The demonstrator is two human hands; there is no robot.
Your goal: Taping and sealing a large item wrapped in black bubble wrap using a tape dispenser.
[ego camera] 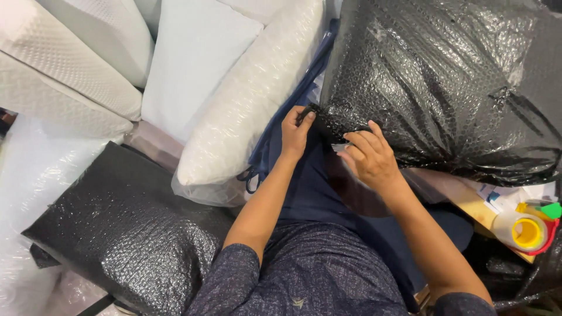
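Head view: a large bulging bundle wrapped in black bubble film (445,88) is being held on the lap, upper right of frame, leaning against the stack of pillows behind it. Its lower left corner is being pinched by the left hand (295,131), thumb and fingers closed on a gathered fold of film. The lower edge is being pressed by the right hand (370,157), fingers curled down onto the wrap; whether film is actually being gripped there or only pinned cannot be told, since the fingertips are partly hidden.

Handling, as a judgement: the bundle is likely light for its bulk and soft, since the film is being dented under the fingers. The bubble surface is glossy and probably slippery, and it is prone to tearing or popping if pulled hard at one spot. Best purchase is being offered by the gathered corner and the folded lower seam, not the smooth face.

Around it: a white pillow in clear bubble film (249,99) is lying just left of the hands, a second flat black bubble-wrapped parcel (129,234) is sitting at lower left, and a yellow-cored roll of clear tape in a red dispenser (527,231) is resting on the wooden surface at right, well apart from both hands.
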